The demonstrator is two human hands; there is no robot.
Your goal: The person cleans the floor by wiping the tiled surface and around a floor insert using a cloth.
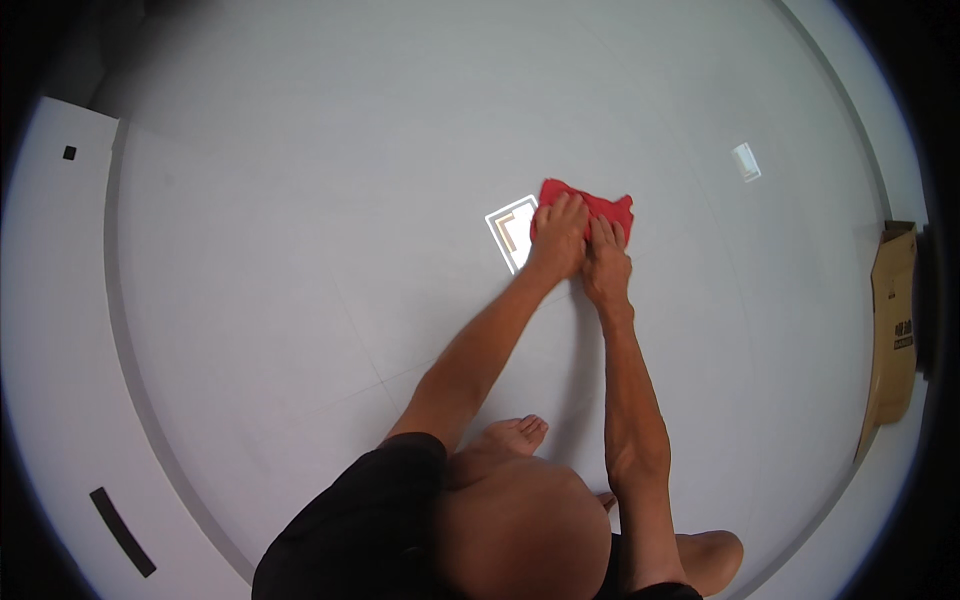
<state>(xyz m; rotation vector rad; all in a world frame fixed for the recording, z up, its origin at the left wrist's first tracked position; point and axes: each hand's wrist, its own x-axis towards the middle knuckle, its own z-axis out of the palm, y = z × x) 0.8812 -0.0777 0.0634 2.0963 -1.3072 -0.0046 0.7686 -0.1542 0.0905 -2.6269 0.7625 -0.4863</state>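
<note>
A crumpled red cloth point(598, 204) lies against the pale tiled floor point(262, 225), out ahead of my crouched knees. My left hand point(559, 238) bears down on its left part, fingers spread forward over the fabric. Right beside it, my right hand point(607, 264) holds the lower right part, with its fingertips on the cloth. Both arms reach forward nearly straight, and the hands almost touch. The palms hide the cloth's near edge.
A bright light reflection point(512, 229) shows on the floor just left of the cloth. An open cardboard box point(892, 322) bearing writing stands by the right wall. Along the left runs a white wall point(60, 315) with a grey skirting point(124, 315). My bare foot point(517, 433) is below.
</note>
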